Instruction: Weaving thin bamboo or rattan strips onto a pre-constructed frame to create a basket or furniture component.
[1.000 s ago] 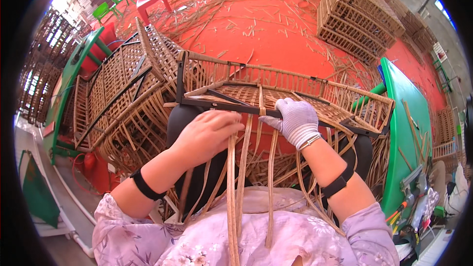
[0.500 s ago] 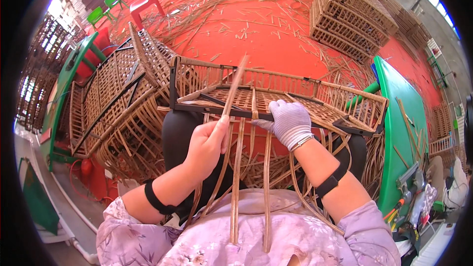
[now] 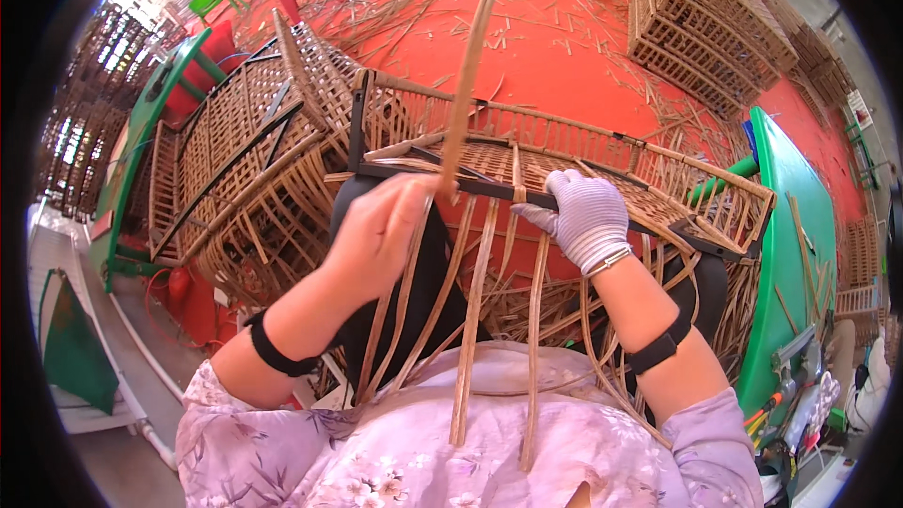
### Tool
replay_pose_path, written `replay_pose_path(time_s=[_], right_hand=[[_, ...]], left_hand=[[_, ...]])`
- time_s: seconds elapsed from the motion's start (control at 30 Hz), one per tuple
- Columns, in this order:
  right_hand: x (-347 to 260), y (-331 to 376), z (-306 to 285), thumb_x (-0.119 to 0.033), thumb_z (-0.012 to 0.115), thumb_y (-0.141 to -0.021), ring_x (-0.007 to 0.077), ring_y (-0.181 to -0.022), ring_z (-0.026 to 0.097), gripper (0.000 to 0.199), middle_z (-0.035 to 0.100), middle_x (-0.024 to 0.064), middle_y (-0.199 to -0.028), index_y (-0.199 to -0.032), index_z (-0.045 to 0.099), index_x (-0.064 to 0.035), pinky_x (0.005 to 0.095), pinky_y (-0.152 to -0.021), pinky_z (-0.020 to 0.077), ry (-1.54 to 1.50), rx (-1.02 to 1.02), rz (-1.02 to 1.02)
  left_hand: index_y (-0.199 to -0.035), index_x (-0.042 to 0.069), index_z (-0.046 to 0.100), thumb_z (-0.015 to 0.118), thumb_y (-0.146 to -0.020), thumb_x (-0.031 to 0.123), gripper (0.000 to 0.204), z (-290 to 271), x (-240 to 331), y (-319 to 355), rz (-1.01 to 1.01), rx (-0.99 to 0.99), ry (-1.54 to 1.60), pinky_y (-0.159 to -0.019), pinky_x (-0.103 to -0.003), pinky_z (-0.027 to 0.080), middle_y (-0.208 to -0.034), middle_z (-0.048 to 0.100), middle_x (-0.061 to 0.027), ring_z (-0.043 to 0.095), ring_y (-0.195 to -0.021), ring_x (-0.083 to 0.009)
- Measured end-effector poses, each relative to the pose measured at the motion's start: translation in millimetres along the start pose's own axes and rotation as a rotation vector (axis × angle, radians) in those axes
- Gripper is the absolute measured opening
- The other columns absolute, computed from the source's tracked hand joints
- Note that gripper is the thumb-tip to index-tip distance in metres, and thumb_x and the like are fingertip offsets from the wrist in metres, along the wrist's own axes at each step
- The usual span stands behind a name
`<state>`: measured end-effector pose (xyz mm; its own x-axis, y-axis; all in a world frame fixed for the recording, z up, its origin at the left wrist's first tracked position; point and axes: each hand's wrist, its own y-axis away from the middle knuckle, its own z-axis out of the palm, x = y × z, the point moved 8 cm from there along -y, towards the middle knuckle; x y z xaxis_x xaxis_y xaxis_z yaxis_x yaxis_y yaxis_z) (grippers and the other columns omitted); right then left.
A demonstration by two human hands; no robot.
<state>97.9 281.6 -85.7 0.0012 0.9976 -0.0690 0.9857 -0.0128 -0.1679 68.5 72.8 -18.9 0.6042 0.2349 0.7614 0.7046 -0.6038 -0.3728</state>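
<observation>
While the bare left hand (image 3: 381, 240) pinches a long cane strip (image 3: 467, 75) (rising toward the top edge), the gloved right hand (image 3: 588, 218) is pressed shut on the black frame bar (image 3: 414, 172) at the woven basket's (image 3: 564, 146) near rim, w/ loose strips (image 3: 470, 320) hanging below.

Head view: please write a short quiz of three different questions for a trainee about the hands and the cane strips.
1. True or false: both hands wear gloves.
2. Which hand lifts the long cane strip? A. left B. right
3. Fill in: the right hand rests on the black ____ of the basket frame.

Key: 1. false, the left hand is bare. 2. A. 3. bar.
</observation>
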Motion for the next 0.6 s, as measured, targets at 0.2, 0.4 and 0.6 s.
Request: replay_pose_path(time_s=[0.2, 0.4, 0.6], right_hand=[[-1, 1, 0, -0.070, 0.059, -0.074, 0.0272, -0.072, 0.064, 0.063, 0.063, 0.0104, -0.081, -0.087, 0.064, -0.0083, 0.0392, -0.068, 0.0523, 0.001, 0.046, -0.008], [0, 2, -3, -0.069, 0.060, -0.074, 0.0272, -0.071, 0.063, 0.062, 0.062, 0.0102, -0.079, -0.084, 0.062, -0.0085, 0.0390, -0.067, 0.0521, -0.003, 0.072, -0.011], [-3, 0, -4, -0.067, 0.062, -0.075, 0.0304, -0.070, 0.063, 0.057, 0.061, 0.0102, -0.076, -0.083, 0.063, -0.0105, 0.0415, -0.064, 0.0508, -0.022, 0.097, -0.023]], left_hand=[[-0.104, 0.005, 0.066, 0.060, -0.086, 0.008, 0.019, -16, -10, 24, 0.116, -0.243, -0.567, -0.091, -0.040, 0.048, -0.109, 0.063, -0.0114, 0.060, -0.106, -0.0312], [-0.108, 0.009, 0.064, 0.065, -0.082, 0.012, 0.027, 1, -7, 35, 0.358, -0.380, -0.618, -0.100, -0.040, 0.043, -0.121, 0.059, -0.0055, 0.053, -0.118, -0.0263], [-0.111, 0.004, 0.064, 0.058, -0.076, 0.001, 0.036, 8, -23, 32, 0.269, -0.678, -0.530, -0.107, -0.040, 0.038, -0.129, 0.058, -0.0087, 0.048, -0.127, -0.0279]])
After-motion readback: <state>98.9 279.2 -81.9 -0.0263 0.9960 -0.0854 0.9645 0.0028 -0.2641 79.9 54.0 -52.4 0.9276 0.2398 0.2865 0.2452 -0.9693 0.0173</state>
